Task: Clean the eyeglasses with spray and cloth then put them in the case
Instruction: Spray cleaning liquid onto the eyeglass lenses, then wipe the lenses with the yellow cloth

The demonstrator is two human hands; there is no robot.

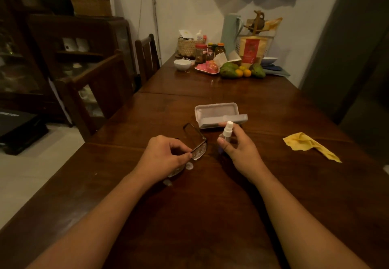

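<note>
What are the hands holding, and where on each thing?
The left hand pinches the eyeglasses at the frame, by one lens. The right hand grips the spray bottle around its body.

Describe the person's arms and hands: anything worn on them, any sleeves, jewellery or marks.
Both forearms are bare right to the bottom edge of the frame; no sleeve shows. The left hand and right hand wear no gloves, and no watch, bracelet or ring is visible. Nails look short and unpainted. The dim light hides finer marks.
</note>
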